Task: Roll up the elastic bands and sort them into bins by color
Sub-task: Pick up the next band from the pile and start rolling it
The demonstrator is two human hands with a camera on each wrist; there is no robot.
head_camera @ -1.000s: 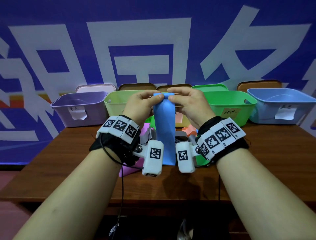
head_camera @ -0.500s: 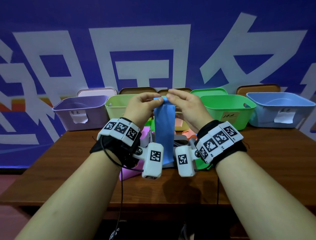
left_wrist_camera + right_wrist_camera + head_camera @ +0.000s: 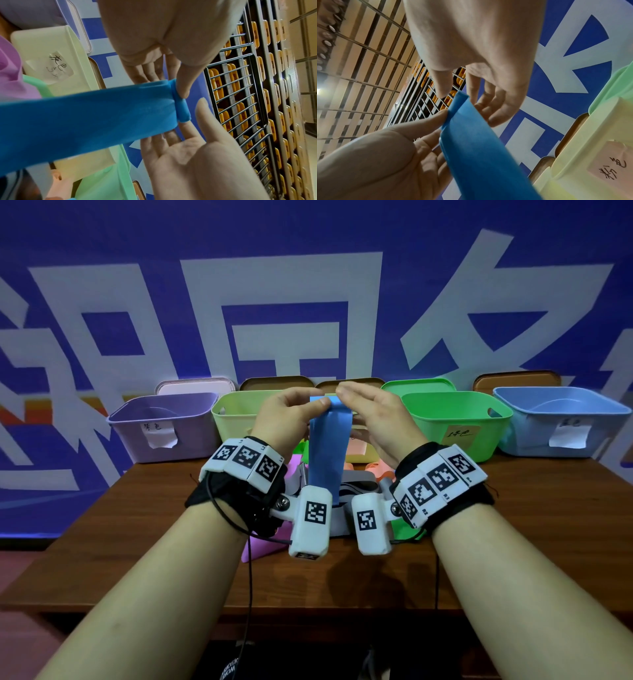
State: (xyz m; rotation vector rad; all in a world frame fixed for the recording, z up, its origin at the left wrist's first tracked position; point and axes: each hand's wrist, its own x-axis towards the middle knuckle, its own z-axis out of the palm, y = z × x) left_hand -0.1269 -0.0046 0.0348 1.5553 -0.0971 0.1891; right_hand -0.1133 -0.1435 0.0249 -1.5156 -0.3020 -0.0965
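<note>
- The purple bin [image 3: 164, 419] sits furthest left in the row at the back of the surface [image 3: 513, 508], each bin labelled so I can match colours fast.
- My left hand [image 3: 287, 419] pinches the top edge of the blue band [image 3: 325, 446] between thumb and fingers, to anchor the first tight turn of the roll.
- I hold the band up in the air so its tail hangs straight and winds evenly; the start of the roll shows at its top end [image 3: 182, 109].
- My right hand [image 3: 376, 419] has loosened, fingers fairly straight and the thumb just beside the edge, probably resetting for the next turn.
- The blue bin [image 3: 561, 422] waits far right, where I judge this band belongs.
</note>
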